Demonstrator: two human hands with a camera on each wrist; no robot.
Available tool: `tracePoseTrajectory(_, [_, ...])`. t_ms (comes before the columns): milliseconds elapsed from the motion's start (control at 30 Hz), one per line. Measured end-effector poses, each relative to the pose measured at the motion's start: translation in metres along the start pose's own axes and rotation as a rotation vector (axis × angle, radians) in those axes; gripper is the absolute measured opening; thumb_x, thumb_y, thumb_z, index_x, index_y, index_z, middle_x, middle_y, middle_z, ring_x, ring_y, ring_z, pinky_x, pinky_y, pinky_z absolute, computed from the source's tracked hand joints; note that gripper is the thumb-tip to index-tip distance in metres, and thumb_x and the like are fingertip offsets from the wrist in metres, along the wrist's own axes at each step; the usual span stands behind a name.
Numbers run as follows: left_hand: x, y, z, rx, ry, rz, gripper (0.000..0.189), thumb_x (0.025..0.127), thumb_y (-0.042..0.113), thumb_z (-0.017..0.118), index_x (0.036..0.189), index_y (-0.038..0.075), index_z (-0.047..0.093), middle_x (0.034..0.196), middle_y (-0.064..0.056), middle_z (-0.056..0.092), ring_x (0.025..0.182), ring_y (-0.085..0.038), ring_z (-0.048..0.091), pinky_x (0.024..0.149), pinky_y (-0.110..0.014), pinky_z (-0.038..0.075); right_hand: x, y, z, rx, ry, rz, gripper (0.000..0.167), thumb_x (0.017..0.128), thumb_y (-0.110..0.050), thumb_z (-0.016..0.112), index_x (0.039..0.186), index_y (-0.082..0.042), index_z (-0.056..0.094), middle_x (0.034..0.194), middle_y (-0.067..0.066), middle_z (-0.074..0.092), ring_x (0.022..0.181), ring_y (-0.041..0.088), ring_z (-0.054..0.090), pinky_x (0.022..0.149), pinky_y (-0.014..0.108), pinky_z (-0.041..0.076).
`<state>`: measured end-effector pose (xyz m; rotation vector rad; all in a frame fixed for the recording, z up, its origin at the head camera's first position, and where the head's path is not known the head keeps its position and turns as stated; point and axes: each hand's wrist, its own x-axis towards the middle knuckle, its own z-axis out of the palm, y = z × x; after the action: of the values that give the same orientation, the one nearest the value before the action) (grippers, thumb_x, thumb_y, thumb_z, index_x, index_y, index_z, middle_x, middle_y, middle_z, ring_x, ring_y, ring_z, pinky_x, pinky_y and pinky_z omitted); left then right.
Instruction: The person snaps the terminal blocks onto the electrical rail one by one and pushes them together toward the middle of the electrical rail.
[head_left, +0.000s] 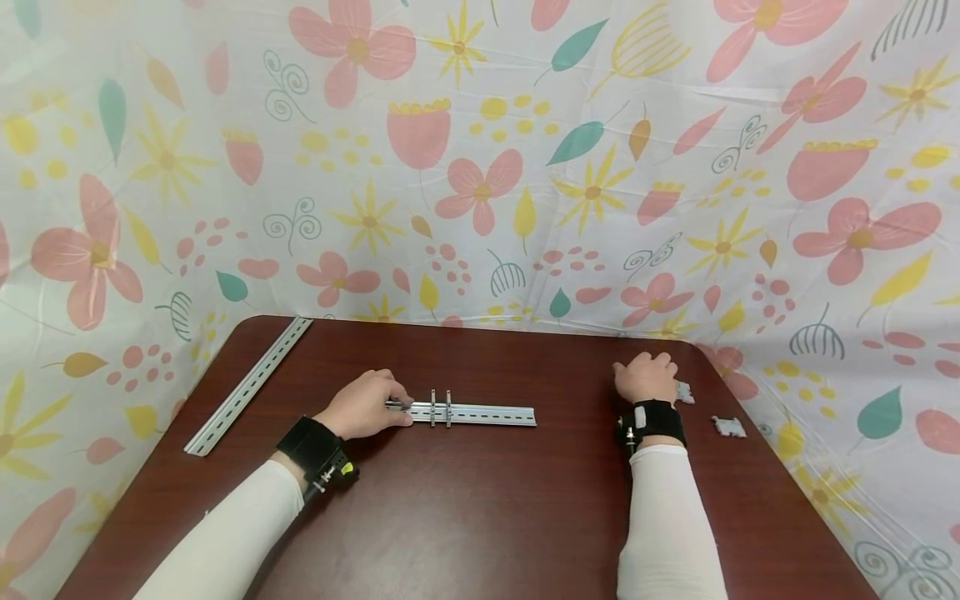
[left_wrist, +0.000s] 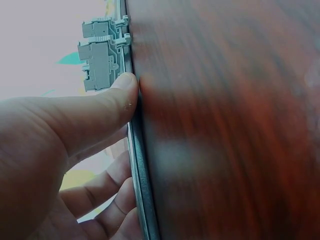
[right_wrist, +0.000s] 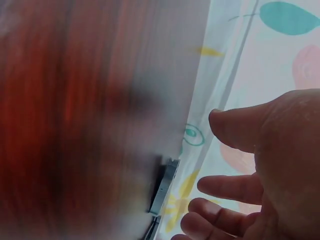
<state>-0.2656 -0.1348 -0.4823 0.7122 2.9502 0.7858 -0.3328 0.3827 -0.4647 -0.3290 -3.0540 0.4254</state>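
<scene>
A slotted metal DIN rail (head_left: pixel 491 415) lies across the middle of the table. My left hand (head_left: pixel 369 405) holds its left end, the thumb (left_wrist: pixel 107 107) on the near edge and the other fingers on the far side. Two grey terminal blocks (left_wrist: pixel 102 62) stand side by side on the rail, just past the thumb. Over at the right, my right hand (head_left: pixel 647 379) hovers with loosely bent fingers and nothing between them. Beside it lies a loose grey terminal block (head_left: pixel 684 392), partly hidden in the head view. Another terminal block (head_left: pixel 728 427) lies nearer the right edge.
A second, longer slotted rail (head_left: pixel 249 385) lies along the table's left edge. Flower-patterned cloth (head_left: pixel 480 250) hangs behind and on both sides of the dark brown table (head_left: pixel 480 508). Each wrist wears a black strap with a camera.
</scene>
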Motion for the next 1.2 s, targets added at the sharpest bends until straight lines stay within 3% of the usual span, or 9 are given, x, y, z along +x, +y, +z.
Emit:
tracePoseTrajectory(233, [-0.0006, 0.0001, -0.0005, -0.010, 0.004, 0.009, 0.023, 0.093, 0.030, 0.093, 0.113, 0.020, 0.089, 0.103, 0.007, 0.068, 0.098, -0.018, 0.063, 0.083, -0.038, 0.055, 0.0020, 0.0032, -0.0001, -0.012, -0.058, 0.011, 0.074, 0.117, -0.034, 0.047, 0.152, 0.029, 0.034, 0.145, 0.058, 0.025, 0.133, 0.072, 0.030, 0.106, 0.077, 0.041])
tracePoseTrajectory(533, [-0.0003, -0.0005, -0.0006, -0.010, -0.001, 0.010, 0.022, 0.093, 0.030, 0.093, 0.113, 0.020, 0.089, 0.103, 0.007, 0.068, 0.098, -0.018, 0.063, 0.083, -0.037, 0.055, 0.0005, 0.0067, 0.0000, 0.008, -0.127, 0.024, 0.063, 0.117, -0.031, 0.048, 0.145, 0.026, 0.047, 0.145, 0.057, 0.024, 0.134, 0.071, 0.028, 0.100, 0.077, 0.045])
tracePoseTrajectory(800, [-0.0011, -0.0001, -0.0006, -0.016, -0.001, 0.015, 0.022, 0.093, 0.029, 0.093, 0.113, 0.019, 0.089, 0.103, 0.007, 0.068, 0.098, -0.018, 0.063, 0.082, -0.037, 0.055, 0.0002, 0.0058, 0.0004, 0.030, -0.123, 0.004, 0.059, 0.114, -0.024, 0.052, 0.149, 0.024, 0.044, 0.142, 0.056, 0.028, 0.137, 0.073, 0.030, 0.101, 0.081, 0.044])
tracePoseTrajectory(1200, [-0.0012, 0.0007, -0.0013, -0.017, -0.003, 0.013, 0.022, 0.093, 0.029, 0.093, 0.113, 0.019, 0.089, 0.103, 0.007, 0.068, 0.097, -0.018, 0.063, 0.082, -0.037, 0.055, 0.0047, 0.0051, 0.0022, 0.056, -0.112, 0.010, 0.055, 0.112, -0.021, 0.049, 0.147, 0.021, 0.051, 0.141, 0.057, 0.037, 0.134, 0.076, 0.038, 0.103, 0.083, 0.043])
